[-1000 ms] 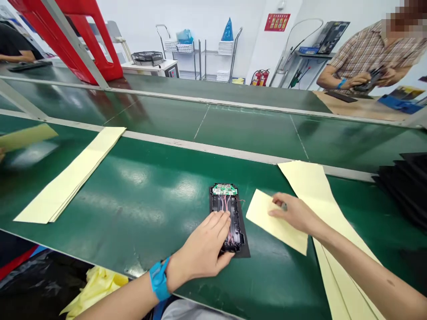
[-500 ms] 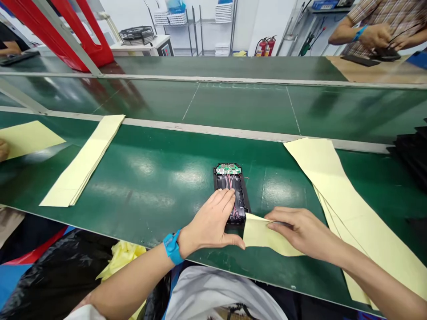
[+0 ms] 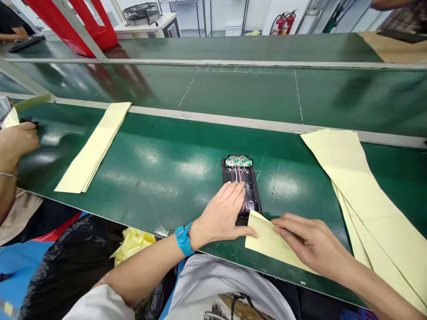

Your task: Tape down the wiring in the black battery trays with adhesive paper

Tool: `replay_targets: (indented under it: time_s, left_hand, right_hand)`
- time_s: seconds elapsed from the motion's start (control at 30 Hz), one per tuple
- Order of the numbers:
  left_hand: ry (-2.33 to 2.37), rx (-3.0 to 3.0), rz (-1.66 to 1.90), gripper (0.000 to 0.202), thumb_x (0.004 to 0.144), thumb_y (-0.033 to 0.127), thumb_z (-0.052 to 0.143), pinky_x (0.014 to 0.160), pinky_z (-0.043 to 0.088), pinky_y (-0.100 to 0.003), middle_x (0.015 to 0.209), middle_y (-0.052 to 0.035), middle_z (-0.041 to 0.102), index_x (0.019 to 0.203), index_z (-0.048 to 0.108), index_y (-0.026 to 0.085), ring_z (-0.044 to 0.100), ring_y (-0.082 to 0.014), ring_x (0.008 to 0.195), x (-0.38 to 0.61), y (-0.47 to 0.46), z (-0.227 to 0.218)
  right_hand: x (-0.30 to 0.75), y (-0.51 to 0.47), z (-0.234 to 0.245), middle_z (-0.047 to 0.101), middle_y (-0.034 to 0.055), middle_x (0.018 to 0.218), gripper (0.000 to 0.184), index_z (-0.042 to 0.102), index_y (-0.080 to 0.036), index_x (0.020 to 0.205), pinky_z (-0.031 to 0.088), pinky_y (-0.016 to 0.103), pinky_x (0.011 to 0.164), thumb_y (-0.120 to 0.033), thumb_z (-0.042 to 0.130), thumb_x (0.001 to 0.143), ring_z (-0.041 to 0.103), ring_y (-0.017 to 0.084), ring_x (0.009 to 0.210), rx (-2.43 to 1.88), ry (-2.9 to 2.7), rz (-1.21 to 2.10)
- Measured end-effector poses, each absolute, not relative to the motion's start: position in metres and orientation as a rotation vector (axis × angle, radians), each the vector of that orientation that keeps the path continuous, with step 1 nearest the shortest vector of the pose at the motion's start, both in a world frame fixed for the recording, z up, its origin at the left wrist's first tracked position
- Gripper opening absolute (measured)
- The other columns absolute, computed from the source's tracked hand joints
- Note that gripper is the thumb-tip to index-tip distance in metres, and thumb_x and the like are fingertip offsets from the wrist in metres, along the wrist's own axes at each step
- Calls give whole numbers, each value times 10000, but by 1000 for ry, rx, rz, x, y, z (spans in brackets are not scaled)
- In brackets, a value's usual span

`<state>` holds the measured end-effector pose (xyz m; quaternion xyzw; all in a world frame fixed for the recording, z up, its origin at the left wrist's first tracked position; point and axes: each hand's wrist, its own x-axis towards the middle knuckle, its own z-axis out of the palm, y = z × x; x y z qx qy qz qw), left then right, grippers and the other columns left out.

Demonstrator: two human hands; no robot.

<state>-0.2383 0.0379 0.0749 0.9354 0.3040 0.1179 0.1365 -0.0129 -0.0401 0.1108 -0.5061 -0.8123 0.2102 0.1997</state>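
A black plastic case (image 3: 252, 186) with a green circuit board (image 3: 239, 161) at its far end and thin red and white wires lies on the green bench. My left hand (image 3: 224, 214) rests flat over its near left part, fingers extended. The left thumb reaches a yellow paper piece (image 3: 267, 240) by the case's near end. My right hand (image 3: 308, 238) is closed in a pinch at the upper edge of that paper, around a slim grey metal tool that looks like tweezers and is mostly hidden by the fingers.
Long yellow paper sheets (image 3: 370, 195) lie fanned out at right, and a stack of yellow strips (image 3: 96, 146) lies at left. A co-worker's hand (image 3: 20, 140) works at the far left. A raised ledge (image 3: 207, 118) runs behind. Below the bench edge hangs a black bag (image 3: 73, 262).
The camera view has shifted, so the bench appears higher. My right hand has the yellow paper lying straighter and lower along the bench. At left, the co-worker's hand has come further into view.
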Motion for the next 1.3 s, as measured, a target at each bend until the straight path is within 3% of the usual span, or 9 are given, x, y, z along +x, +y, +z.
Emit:
replay_targets:
  time_s: [0.17, 0.23, 0.67, 0.77, 0.9, 0.97, 1.03, 1.13, 1.3]
  left_hand:
    - [869, 2687, 342, 1117, 606, 864, 327, 1150, 168, -456, 1416, -220, 335, 1308, 358, -4, 269, -323, 1339, -239, 39, 77]
    - [876, 2684, 341, 1108, 610, 860, 328, 1147, 174, -462, 1414, -222, 338, 1308, 359, -1, 274, -326, 1337, -239, 39, 77]
    - [868, 2681, 354, 1034, 691, 820, 245, 1156, 148, -428, 1415, -214, 338, 1306, 364, -3, 276, -312, 1333, -240, 38, 76]
    - [874, 2682, 335, 1028, 690, 813, 305, 1157, 144, -431, 1417, -218, 333, 1308, 359, -7, 273, -321, 1332, -240, 37, 77]
    - [877, 2683, 301, 877, 795, 705, 315, 1156, 150, -429, 1418, -213, 332, 1308, 360, -5, 270, -311, 1335, -240, 37, 81]
    - [880, 2685, 285, 766, 853, 615, 303, 1155, 156, -426, 1420, -205, 333, 1306, 365, 0, 269, -301, 1337, -240, 37, 82]
    - [889, 2688, 280, 693, 880, 552, 295, 1155, 155, -424, 1419, -198, 339, 1301, 373, 7, 268, -291, 1339, -240, 36, 83]
    - [902, 2683, 292, 739, 858, 600, 309, 1156, 154, -428, 1417, -202, 341, 1294, 380, 8, 270, -295, 1338, -239, 35, 83]
    - [910, 2680, 311, 852, 801, 680, 342, 1154, 157, -436, 1421, -205, 332, 1312, 354, -2, 269, -313, 1337, -238, 36, 78]
  right_hand:
    - [5, -52, 141, 615, 0, 633, 173, 631, -162, 996, 242, 281, 421, -257, 545, 879, 476, 113, 477, -1690, -2134, -688]
    - [-2, -53, 138, 601, 0, 600, 176, 637, -141, 999, 234, 292, 443, -217, 604, 844, 461, 127, 490, -1611, -2174, -862]
    - [-51, -54, 88, 587, -20, 643, 170, 650, -178, 946, 329, 245, 476, -202, 486, 907, 513, 95, 492, -1479, -2114, 116]
    - [-39, -63, 106, 569, -16, 626, 159, 662, -209, 827, 356, 226, 456, -310, 546, 868, 489, 107, 493, -1566, -1813, 606]
    - [-23, -62, 122, 497, -16, 559, 367, 572, -198, 593, 357, 226, 442, -500, 570, 802, 465, 127, 507, -1660, -1392, 1391]
    - [-16, -52, 116, 486, -16, 548, 407, 540, -193, 564, 357, 234, 448, -519, 542, 808, 470, 133, 511, -1694, -1497, 1495]
    - [-10, -41, 105, 530, -7, 609, 377, 570, -200, 608, 386, 245, 484, -479, 492, 849, 497, 137, 538, -1737, -1775, 1293]
    - [-6, -32, 87, 619, 5, 852, 272, 652, -246, 906, 435, 244, 545, -363, 407, 916, 575, 132, 641, -1710, -2121, 753]
    - [-10, -40, 84, 622, 6, 1047, 303, 595, -247, 1129, 341, 246, 372, -223, 364, 934, 552, 85, 489, -1643, -2436, -95]
